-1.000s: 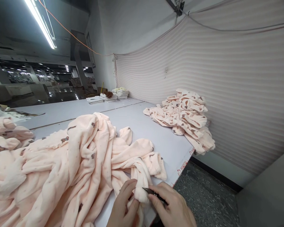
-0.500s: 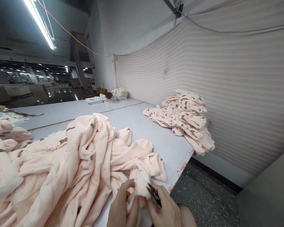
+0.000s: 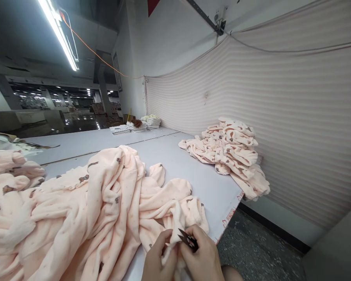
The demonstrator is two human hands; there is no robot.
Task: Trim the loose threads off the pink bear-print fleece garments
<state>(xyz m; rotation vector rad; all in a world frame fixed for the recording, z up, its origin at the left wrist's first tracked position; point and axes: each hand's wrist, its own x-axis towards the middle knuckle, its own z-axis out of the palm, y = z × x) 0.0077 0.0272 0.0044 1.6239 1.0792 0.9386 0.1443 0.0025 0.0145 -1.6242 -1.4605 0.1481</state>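
At the bottom centre, my left hand (image 3: 160, 258) pinches an edge of a pale pink fleece garment (image 3: 117, 210) with small dark printed motifs. My right hand (image 3: 201, 255) is closed around small black thread snips (image 3: 188, 239), whose pointed blades face up and left, right beside the pinched cloth. The blades look slightly apart. My right fingertips are close against the same fabric, and whether they grip it too is hidden. The garment spreads in loose folds over the table to the left.
A heap of similar pink garments (image 3: 231, 152) lies at the table's right edge by a striped cloth curtain (image 3: 280, 113). Stacks of folded white pieces (image 3: 150, 121) stand at the back of the grey table (image 3: 169, 150). Speckled floor (image 3: 251, 234) shows at the right.
The view has tilted up slightly, so the scene sits lower and further right. The fabric between my hands has been bunched narrower, and both hands stay close together.
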